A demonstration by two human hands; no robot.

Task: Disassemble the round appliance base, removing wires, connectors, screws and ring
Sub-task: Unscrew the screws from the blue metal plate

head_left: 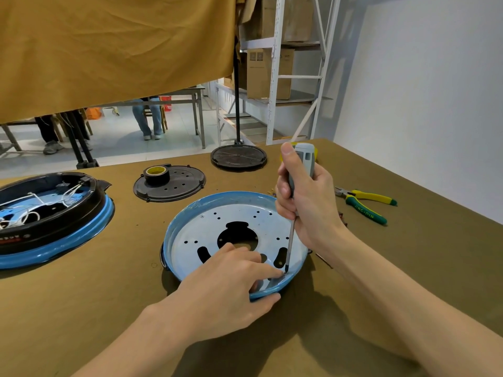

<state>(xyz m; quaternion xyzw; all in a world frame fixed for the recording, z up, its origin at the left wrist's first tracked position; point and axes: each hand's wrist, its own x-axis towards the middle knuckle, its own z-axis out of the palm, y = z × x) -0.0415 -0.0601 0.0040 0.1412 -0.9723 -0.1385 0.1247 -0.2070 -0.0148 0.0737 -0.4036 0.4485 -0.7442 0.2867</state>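
A round blue-rimmed metal base plate with several holes lies in the middle of the table. My left hand holds its near rim, thumb outside under the edge, fingers inside, the index fingertip beside a screw at the plate's near right. My right hand grips a grey-handled screwdriver upright, its tip down on that screw by my left fingertip. At the far left sits a second blue and black appliance base with white wires inside.
A black perforated disc carries a tape roll behind the plate. A dark round stand foot sits farther back. Yellow-green pliers lie to the right. A yellow cloth hangs above; shelving stands behind.
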